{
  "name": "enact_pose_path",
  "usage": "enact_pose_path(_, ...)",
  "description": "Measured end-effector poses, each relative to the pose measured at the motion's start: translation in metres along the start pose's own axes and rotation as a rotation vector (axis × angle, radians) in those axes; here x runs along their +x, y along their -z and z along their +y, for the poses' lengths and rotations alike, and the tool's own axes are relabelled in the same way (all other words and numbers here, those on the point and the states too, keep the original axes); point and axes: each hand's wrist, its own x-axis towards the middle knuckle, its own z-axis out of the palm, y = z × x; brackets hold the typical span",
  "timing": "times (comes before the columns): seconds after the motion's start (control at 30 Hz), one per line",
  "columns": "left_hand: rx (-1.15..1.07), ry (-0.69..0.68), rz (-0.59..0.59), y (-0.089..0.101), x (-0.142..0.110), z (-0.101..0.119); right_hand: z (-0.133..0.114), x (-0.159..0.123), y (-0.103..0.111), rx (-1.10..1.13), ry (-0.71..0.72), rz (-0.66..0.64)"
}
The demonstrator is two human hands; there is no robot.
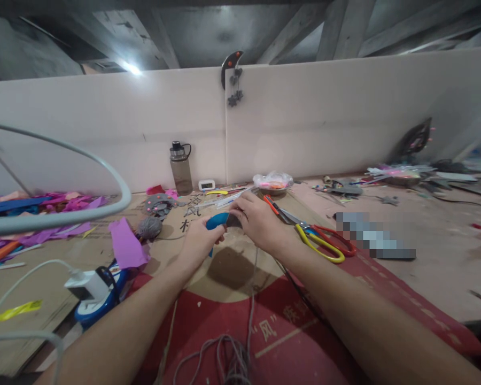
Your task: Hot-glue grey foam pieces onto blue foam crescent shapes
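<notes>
My left hand point(198, 241) is closed round one end of a curved blue piece point(217, 220), held just above the cardboard sheet point(232, 267). My right hand point(255, 218) pinches the piece's other, darker end, fingers pressed together. Grey yarn point(224, 353) runs from under my hands down toward me and piles in loops at the bottom. A grey yarn ball point(149, 228) lies to the left of my left hand.
Two scissors, yellow-handled point(318, 245) and red-handled point(336, 240), lie right of my hands. A water bottle point(180, 168), a small clock point(206, 185) and a bowl of pink bits point(273, 183) stand by the white wall. Purple paper scraps point(44, 219) and a power strip point(94, 291) are left.
</notes>
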Motion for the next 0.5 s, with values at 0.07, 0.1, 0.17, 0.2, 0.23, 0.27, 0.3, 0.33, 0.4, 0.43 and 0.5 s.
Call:
enact_pose_path(0.07,-0.002,0.001,0.0,0.0005,0.0003,-0.0004,0.0026,0.0012,0.0015,0.028,0.001,-0.004)
enact_pose_path(0.1,-0.001,0.001,0.0,0.0008,0.0003,-0.0002,0.0035,0.0016,0.0019,0.039,0.001,0.002)
enact_pose_path(0.17,0.003,0.007,-0.001,0.001,0.0002,0.0006,0.004,0.0019,0.0023,0.055,0.007,0.02)
enact_pose_path(0.2,0.007,0.009,-0.003,0.001,0.0,0.001,0.0038,0.0019,0.0024,0.062,0.011,0.026)
enact_pose_path(0.23,0.01,0.012,-0.003,0.001,-0.0001,0.0014,0.0034,0.0018,0.0023,0.067,0.016,0.03)
enact_pose_path(0.27,0.011,0.014,-0.003,0.0009,-0.0003,0.0015,0.003,0.0017,0.0021,0.071,0.019,0.031)
enact_pose_path(0.3,0.011,0.017,-0.005,0.0008,-0.0005,0.0016,0.0025,0.0016,0.002,0.075,0.02,0.031)
enact_pose_path(0.33,0.012,0.017,-0.007,0.0007,-0.0006,0.0015,0.0021,0.0015,0.0018,0.077,0.018,0.03)
enact_pose_path(0.4,0.01,0.014,-0.012,0.0006,-0.001,0.0014,0.0017,0.0016,0.0013,0.075,0.011,0.031)
enact_pose_path(0.43,0.008,0.011,-0.015,0.0007,-0.0012,0.0014,0.0017,0.0017,0.0011,0.074,0.007,0.033)
enact_pose_path(0.5,-0.004,0.006,-0.018,0.0007,-0.0018,0.002,0.002,0.0022,0.001,0.082,-0.003,0.042)
